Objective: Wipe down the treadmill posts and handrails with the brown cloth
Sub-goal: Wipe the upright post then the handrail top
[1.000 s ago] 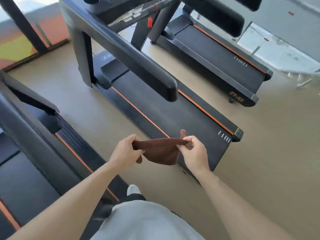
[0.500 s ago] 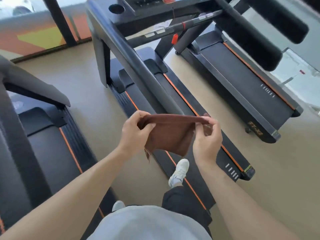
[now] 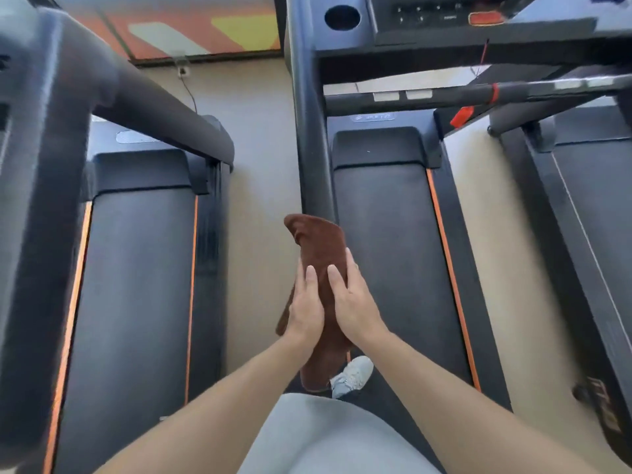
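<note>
A light grey shirt front is seen at the bottom edge, with both bare forearms stretched forward and converging toward the centre. One white sneaker is planted on the black running belt just below the hands. The left hand is laid on the left side of the brown cloth, fingers straight and pressed flat, nothing clenched. The right hand is set beside it on the cloth's right side, thumb on top and fingers wrapped over the far edge, so the cloth and rail beneath are grasped. The cloth is draped lengthwise over the near end of the treadmill's left handrail, its lower end hanging past the wrists. Further on, the rail is seen running up to the console with a round cup holder. A red safety clip is hung below the crossbar. Neighbouring treadmills are visible on both sides on a tan floor.
</note>
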The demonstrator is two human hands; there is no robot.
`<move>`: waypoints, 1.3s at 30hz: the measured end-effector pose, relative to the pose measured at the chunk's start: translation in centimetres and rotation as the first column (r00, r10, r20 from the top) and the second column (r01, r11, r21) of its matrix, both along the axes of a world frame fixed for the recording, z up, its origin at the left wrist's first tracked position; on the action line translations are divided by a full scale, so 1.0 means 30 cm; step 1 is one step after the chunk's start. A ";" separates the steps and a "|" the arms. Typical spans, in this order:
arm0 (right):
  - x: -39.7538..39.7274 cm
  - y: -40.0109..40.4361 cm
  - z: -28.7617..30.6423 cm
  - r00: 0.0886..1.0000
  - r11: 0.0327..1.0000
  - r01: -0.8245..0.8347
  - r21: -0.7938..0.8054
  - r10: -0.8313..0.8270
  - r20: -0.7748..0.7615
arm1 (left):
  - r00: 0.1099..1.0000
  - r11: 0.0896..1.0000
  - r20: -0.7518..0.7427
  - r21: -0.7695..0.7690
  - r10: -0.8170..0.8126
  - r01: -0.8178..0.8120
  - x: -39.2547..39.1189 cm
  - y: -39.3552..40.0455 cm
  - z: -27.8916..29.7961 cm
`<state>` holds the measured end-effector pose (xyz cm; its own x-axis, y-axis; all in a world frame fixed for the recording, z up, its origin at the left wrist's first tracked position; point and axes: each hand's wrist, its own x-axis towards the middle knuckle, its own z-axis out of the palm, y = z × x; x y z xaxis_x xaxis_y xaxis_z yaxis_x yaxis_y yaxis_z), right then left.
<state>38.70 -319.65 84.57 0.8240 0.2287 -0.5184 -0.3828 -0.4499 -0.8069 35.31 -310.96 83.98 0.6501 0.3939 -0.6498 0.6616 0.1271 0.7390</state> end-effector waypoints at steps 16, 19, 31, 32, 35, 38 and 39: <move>0.831 0.231 -0.058 0.954 0.993 -0.115 -0.014 0.107 -0.280 | 0.998 0.766 -0.051 0.639 -0.047 0.069 0.856 0.228 0.048; 0.960 0.283 -0.063 0.956 0.986 -0.149 -0.075 0.124 -0.264 | 0.992 0.697 -0.075 0.706 -0.104 0.127 1.012 0.280 0.054; 0.926 0.283 -0.017 0.977 0.969 -0.173 -0.179 0.192 0.096 | 0.979 0.743 -0.094 0.639 -0.181 0.199 0.966 0.304 0.058; 0.904 0.266 -0.015 0.975 0.967 -0.197 -0.162 0.211 0.075 | 0.976 0.730 -0.123 0.649 -0.178 0.215 0.926 0.280 0.060; 0.802 0.170 -0.032 0.958 0.955 -0.287 -0.078 0.288 0.003 | 0.969 0.681 -0.198 0.690 -0.146 0.244 0.780 0.183 0.065; 0.703 0.057 -0.047 0.926 0.930 -0.367 0.021 0.367 -0.090 | 0.948 0.618 -0.290 0.725 -0.129 0.306 0.631 0.081 0.079; 0.673 0.020 -0.051 0.912 0.917 -0.393 0.064 0.398 -0.103 | 0.932 0.590 -0.338 0.729 -0.129 0.346 0.575 0.042 0.081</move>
